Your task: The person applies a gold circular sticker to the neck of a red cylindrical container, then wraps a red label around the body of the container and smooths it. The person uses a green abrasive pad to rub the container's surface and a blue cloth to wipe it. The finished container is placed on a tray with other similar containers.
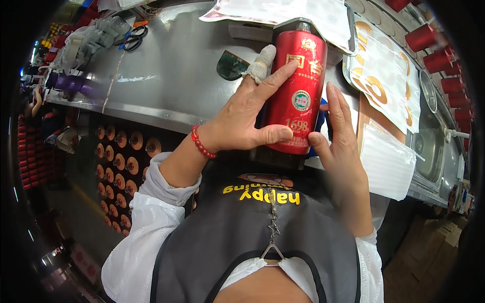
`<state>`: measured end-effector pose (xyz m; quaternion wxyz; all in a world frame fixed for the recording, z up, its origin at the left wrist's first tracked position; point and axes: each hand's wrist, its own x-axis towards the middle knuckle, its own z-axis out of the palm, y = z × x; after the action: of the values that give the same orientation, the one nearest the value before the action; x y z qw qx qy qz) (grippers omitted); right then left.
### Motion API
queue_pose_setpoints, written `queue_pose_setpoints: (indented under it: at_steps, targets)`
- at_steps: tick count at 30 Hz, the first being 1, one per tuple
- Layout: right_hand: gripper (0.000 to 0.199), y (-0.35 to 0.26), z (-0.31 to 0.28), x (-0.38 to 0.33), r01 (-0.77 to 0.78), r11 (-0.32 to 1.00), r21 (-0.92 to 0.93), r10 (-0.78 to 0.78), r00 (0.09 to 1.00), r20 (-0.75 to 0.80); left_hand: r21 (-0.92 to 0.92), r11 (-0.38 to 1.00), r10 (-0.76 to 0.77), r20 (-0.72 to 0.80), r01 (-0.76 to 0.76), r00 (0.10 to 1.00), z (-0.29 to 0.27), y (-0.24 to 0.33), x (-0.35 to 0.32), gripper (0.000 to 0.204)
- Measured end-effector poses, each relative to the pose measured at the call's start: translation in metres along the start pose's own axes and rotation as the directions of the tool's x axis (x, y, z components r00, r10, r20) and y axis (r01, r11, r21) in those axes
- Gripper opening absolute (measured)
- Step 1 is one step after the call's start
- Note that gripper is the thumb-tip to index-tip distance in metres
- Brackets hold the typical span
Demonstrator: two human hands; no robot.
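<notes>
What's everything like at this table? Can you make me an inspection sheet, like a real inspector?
Surface: shiny metal table
Thing at the hands: red bottle, neck pointing away from the person
Clutter: scissors, dark green flat piece, white-and-gold sheets
Hands: left hand touches the bottle's front, one finger covered in white; right hand open at its right side, contact unclear
Cables: nothing seen
Surroundings: metal sink at right, cardboard boxes lower right

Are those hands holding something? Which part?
The left hand holds the red bottle by the left side of its body; the right hand is beside its lower right, touch unclear.
</notes>
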<state>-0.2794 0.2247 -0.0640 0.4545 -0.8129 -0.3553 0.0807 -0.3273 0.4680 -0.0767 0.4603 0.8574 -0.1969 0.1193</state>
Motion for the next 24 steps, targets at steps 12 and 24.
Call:
queue_pose_setpoints:
  at_steps: [12,24]
  targets:
    - [0.074,0.006,-0.006,0.011,0.095,0.994,-0.045,-0.097,0.995,-0.032,-0.125,0.992,-0.005,-0.034,0.001,0.999,-0.006,-0.009,0.003,0.088]
    - [0.063,-0.01,-0.006,0.046,0.108,0.969,-0.223,-0.12,0.992,-0.038,0.199,0.98,0.026,-0.064,-0.013,0.998,-0.01,-0.001,0.024,0.071]
